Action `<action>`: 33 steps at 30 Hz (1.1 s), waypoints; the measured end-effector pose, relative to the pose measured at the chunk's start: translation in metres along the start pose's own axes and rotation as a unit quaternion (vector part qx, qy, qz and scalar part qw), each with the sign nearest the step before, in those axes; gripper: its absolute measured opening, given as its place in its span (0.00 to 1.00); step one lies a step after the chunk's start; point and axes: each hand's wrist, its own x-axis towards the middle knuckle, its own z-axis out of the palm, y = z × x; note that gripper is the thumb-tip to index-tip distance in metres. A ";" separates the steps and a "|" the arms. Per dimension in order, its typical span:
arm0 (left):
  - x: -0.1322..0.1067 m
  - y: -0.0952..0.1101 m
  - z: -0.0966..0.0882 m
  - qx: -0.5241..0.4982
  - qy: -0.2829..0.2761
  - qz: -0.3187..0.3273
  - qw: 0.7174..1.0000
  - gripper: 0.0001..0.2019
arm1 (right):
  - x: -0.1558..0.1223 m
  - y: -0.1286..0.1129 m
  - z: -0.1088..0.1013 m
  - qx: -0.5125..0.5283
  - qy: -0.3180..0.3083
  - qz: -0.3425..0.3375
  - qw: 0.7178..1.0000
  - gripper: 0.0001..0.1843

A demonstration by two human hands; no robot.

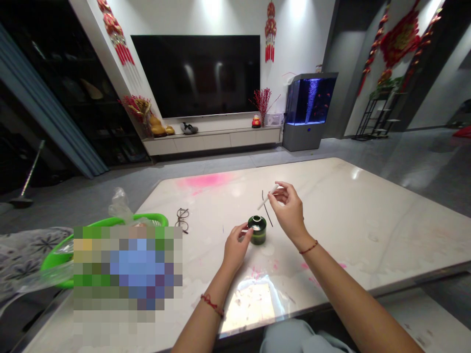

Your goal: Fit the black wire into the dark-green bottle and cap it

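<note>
A small dark green glass bottle (258,235) with an open, pale-rimmed mouth stands upright on the table. My left hand (235,246) is curled against its left side, thumb in front and fingers behind. Just above and to the right, my right hand (289,208) pinches a thin white stick (262,204) between thumb and fingers. The stick slants down to the left, its lower tip a little above the bottle mouth and apart from it. A thin black stick (269,215) lies on the table behind the bottle, partly crossed in view by the white one.
The pale marble-look table (342,211) has pink stains (204,180). Folded-out glasses (182,220) lie left of the bottle. Further left is a bright green basket (160,218) with plastic bags, partly blurred out. The table's front edge runs close to my body.
</note>
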 end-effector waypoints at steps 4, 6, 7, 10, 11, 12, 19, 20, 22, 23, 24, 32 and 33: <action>0.000 -0.002 0.000 0.001 -0.003 0.001 1.000 0.18 | 0.000 0.006 0.007 -0.027 -0.027 -0.005 0.999 0.19; 0.000 -0.002 0.000 0.002 -0.004 0.002 1.000 0.18 | -0.004 0.008 0.009 -0.043 -0.041 -0.010 0.998 0.18; 0.000 -0.002 0.000 0.002 -0.005 0.005 1.000 0.17 | -0.007 0.008 0.010 -0.050 -0.048 -0.014 0.997 0.18; -0.002 -0.002 0.000 0.005 -0.006 0.017 1.000 0.17 | -0.013 0.006 0.009 -0.076 -0.071 -0.030 0.994 0.16; -0.002 -0.002 0.000 0.007 -0.006 0.020 1.000 0.17 | -0.014 0.005 0.009 -0.085 -0.078 -0.036 0.993 0.16; -0.002 -0.003 0.000 0.009 -0.005 0.020 1.000 0.17 | -0.015 0.005 0.009 -0.092 -0.083 -0.040 0.991 0.15; -0.002 -0.003 0.000 0.004 -0.001 0.018 1.000 0.17 | -0.016 0.009 0.008 -0.117 -0.073 -0.061 0.989 0.15; -0.002 -0.003 0.000 0.005 0.000 0.018 1.000 0.17 | -0.017 0.010 0.008 -0.121 -0.074 -0.063 0.988 0.15; -0.002 -0.002 0.000 0.006 0.002 0.019 1.000 0.17 | -0.019 0.011 0.007 -0.130 -0.084 -0.064 0.986 0.15; -0.002 -0.002 0.000 0.006 0.002 0.019 1.000 0.17 | -0.021 0.012 0.007 -0.136 -0.090 -0.064 0.985 0.15; -0.002 -0.001 0.000 0.007 0.001 0.018 1.000 0.17 | -0.022 0.013 0.007 -0.142 -0.096 -0.063 0.983 0.15; -0.001 -0.001 0.001 0.008 0.000 0.012 1.000 0.17 | -0.028 0.028 0.007 -0.156 -0.091 -0.046 0.983 0.13; -0.001 -0.001 0.001 0.009 0.000 0.012 1.000 0.17 | -0.028 0.029 0.007 -0.152 -0.088 -0.039 0.984 0.12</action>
